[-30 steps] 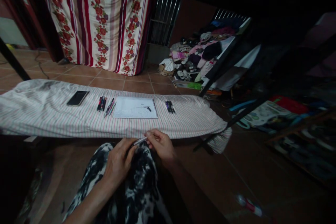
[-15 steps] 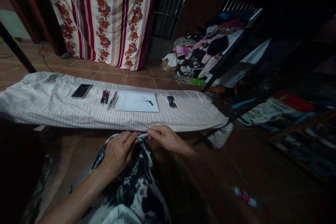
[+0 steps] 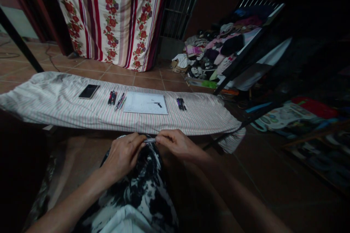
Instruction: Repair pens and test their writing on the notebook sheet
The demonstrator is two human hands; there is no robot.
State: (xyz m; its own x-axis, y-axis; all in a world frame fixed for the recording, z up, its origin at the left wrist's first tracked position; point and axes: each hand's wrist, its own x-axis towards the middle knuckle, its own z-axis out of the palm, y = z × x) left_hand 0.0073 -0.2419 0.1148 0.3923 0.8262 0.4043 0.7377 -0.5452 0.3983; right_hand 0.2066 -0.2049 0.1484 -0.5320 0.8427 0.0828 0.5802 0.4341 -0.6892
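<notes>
The slim pen-like thing point(image 3: 150, 140) lies sideways over the patterned trousers point(image 3: 149, 182), its one end pinched by the left hand point(image 3: 123, 153), the other by the right hand point(image 3: 176, 143), neither being nearer.

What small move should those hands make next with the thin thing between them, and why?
Perhaps the right hand should gently twist its end while the left hand steadies the other: the slim pale object bridges the gap, pinched by fingers on both sides. What the object is, I can't tell.
</notes>
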